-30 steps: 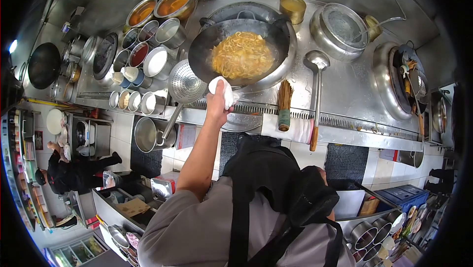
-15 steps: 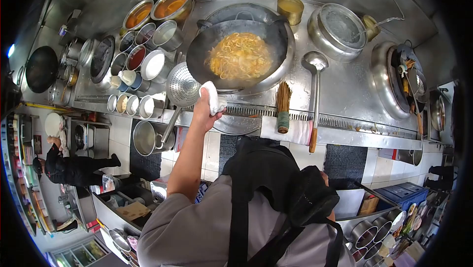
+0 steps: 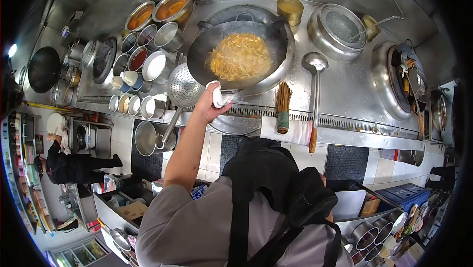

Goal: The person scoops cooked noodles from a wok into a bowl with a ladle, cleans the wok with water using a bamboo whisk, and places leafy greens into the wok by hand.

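My left hand (image 3: 210, 107) holds a folded white cloth (image 3: 220, 96) at the near left rim of a dark wok (image 3: 199, 55). Noodles in yellowish sauce (image 3: 240, 56) lie in the wok, with faint steam over them. Left of the wok, close to my left hand, is a perforated strainer (image 3: 185, 85) with a long handle. A bamboo brush (image 3: 283, 107) with a green handle and a ladle (image 3: 315, 94) with a wooden handle end lie right of the wok. My right hand is hidden behind my body and the black apron.
Metal pots of sauces and seasonings (image 3: 156, 66) stand at the left, with two bowls of orange liquid behind. A lidded round pot (image 3: 340, 30) and another wok station (image 3: 391, 80) are at the right. A person in black (image 3: 74, 167) works at the far left.
My left hand with the cloth moved left and slightly down from the wok's rim, then back toward it. The noodles have shifted slightly in the wok.
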`<move>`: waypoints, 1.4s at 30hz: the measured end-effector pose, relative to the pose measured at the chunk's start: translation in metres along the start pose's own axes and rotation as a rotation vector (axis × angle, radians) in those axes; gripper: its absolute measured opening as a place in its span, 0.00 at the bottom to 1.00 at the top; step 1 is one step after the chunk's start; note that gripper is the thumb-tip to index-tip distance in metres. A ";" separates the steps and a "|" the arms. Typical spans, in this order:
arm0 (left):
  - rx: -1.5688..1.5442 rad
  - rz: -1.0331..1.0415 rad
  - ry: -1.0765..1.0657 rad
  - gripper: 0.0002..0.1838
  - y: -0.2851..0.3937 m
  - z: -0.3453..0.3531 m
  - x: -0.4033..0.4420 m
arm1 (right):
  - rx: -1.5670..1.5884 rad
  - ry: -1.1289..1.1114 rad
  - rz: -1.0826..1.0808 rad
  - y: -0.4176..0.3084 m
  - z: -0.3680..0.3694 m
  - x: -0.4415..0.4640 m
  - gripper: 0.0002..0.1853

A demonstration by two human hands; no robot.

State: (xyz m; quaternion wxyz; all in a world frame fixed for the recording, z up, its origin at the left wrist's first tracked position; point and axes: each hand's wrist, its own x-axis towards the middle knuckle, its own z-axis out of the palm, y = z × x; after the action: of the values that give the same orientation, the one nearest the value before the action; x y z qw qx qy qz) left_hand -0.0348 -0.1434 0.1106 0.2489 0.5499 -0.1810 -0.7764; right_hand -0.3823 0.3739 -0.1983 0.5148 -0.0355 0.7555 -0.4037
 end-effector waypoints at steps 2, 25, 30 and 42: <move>-0.039 0.040 -0.010 0.24 -0.004 -0.005 0.009 | -0.038 -0.010 -0.015 0.008 -0.001 0.005 0.10; 0.070 0.600 0.416 0.22 -0.069 0.021 0.073 | -0.171 0.054 -0.074 -0.015 -0.011 -0.016 0.12; 0.089 0.624 0.452 0.22 -0.076 0.015 0.080 | -0.226 0.187 -0.080 -0.120 0.023 -0.057 0.17; 0.115 0.774 0.506 0.23 -0.087 0.022 0.085 | -0.598 0.393 -0.784 -0.266 0.081 -0.018 0.23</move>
State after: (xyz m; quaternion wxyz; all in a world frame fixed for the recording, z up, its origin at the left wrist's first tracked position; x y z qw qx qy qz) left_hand -0.0948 -0.1226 0.0044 0.5257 0.6270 -0.3494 -0.4565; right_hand -0.4044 0.1573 -0.0250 0.1415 -0.3841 0.8499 -0.3319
